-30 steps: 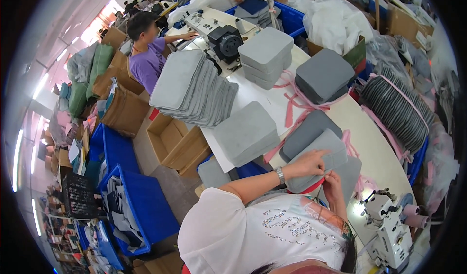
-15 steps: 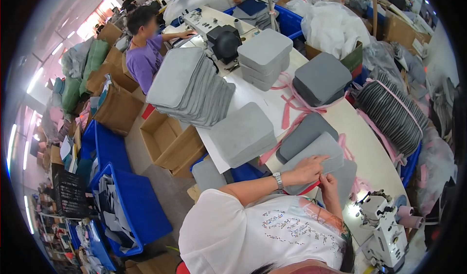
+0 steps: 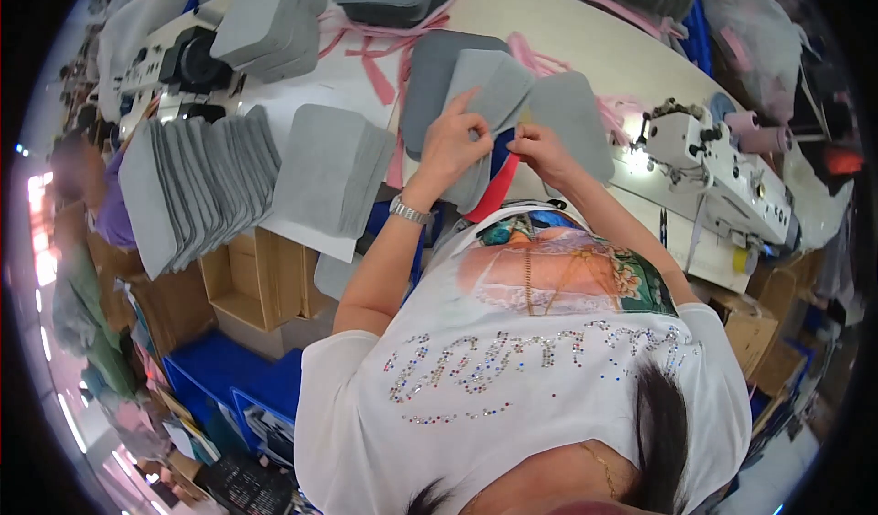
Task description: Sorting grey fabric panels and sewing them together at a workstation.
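My left hand, with a metal watch at the wrist, lies over a light grey rounded fabric pad. Its index finger points up along the pad, while thumb and other fingers curl at the pad's edge. To its right, my right hand pinches the upper end of a red strip, which hangs toward my lap. Beneath the pad lies a darker grey pad. Another grey pad rests on the table just right of my right hand. My fingers partly hide the pad's edge.
A white sewing machine with its lamp lit stands on the right. Stacks of grey pads fill the left side. Pink strips lie among the pads. Cardboard boxes and a blue bin stand below left.
My view has swung down and to the right, so the worktable sits higher and more of my torso shows. My left fingers, stretched over the pad before, are now more curled. More red strip shows.
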Tool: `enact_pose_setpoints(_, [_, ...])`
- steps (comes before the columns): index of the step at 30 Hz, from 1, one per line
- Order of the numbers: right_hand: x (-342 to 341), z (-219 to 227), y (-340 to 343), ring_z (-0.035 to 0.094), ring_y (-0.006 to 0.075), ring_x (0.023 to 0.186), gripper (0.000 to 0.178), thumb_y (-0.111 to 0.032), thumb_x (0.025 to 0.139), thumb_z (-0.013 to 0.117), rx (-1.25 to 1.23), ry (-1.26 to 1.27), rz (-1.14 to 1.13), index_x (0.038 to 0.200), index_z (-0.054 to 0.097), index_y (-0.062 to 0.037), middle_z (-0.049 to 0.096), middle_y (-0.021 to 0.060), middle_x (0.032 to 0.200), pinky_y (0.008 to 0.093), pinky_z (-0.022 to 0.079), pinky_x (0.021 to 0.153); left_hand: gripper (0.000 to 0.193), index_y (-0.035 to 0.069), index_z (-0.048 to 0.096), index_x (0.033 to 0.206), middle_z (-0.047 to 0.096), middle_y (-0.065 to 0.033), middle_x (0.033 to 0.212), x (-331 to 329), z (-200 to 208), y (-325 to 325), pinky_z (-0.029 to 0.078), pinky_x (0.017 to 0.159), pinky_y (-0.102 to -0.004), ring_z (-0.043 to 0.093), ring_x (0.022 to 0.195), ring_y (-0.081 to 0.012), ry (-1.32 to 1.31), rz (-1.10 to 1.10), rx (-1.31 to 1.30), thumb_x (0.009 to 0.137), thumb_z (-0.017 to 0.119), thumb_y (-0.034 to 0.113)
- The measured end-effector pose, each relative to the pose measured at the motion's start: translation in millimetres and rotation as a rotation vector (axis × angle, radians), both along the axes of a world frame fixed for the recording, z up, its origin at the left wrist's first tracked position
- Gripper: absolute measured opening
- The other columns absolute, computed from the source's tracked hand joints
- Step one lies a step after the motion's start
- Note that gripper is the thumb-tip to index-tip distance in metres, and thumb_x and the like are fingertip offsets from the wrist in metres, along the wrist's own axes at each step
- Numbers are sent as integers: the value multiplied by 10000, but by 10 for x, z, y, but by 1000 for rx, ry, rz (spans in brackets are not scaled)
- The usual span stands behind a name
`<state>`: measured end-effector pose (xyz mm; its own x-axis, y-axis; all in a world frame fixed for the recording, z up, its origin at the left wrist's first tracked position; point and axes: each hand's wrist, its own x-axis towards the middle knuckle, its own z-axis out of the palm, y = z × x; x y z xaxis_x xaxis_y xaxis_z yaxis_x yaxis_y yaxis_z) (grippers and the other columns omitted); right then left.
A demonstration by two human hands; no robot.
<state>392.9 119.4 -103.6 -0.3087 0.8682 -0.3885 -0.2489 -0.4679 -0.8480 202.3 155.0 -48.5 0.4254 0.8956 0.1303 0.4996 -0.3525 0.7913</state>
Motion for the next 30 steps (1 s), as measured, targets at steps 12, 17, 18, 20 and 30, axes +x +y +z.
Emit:
enact_pose_setpoints(12, [-168,125,-75,526,78,631,167,-41,727,611,-87,95,-197,880,544,-55,541,-13,768,215,455,569,460,115,522,1085,372,-166,1348,114,135,-164,423,903,-391,448,1152,-357,214,-23,90,638,631,89])
enact_pose_setpoints(17, [-118,42,-23,496,75,594,196,-34,691,606,36,-75,-186,877,543,-31,515,-11,709,224,401,485,600,113,494,1213,428,-161,1293,174,242,-109,426,909,-384,480,1107,-364,314,-6,-28,626,602,47])
enact_pose_setpoints(18, [-86,70,-38,496,75,594,196,-34,691,606,34,-72,-194,877,543,-31,515,-11,709,224,401,485,607,107,499,1218,467,-160,1247,102,195,-23,431,902,-380,496,1085,-358,219,-21,-5,622,584,31])
enact_pose_setpoints(20, [-37,117,-106,485,69,604,194,-26,681,591,67,-143,-296,871,554,-26,506,-22,687,216,387,506,625,108,524,1222,546,-133,1183,-67,113,163,435,900,-338,541,1063,-274,43,-46,46,607,541,-7])
enact_pose_setpoints(30, [1018,293,-867,566,88,775,290,9,722,504,87,-184,-543,1001,570,-36,596,3,873,212,454,714,708,36,442,1297,461,-122,1289,-948,407,550,388,955,-291,459,1168,-201,-553,101,-378,601,536,-50])
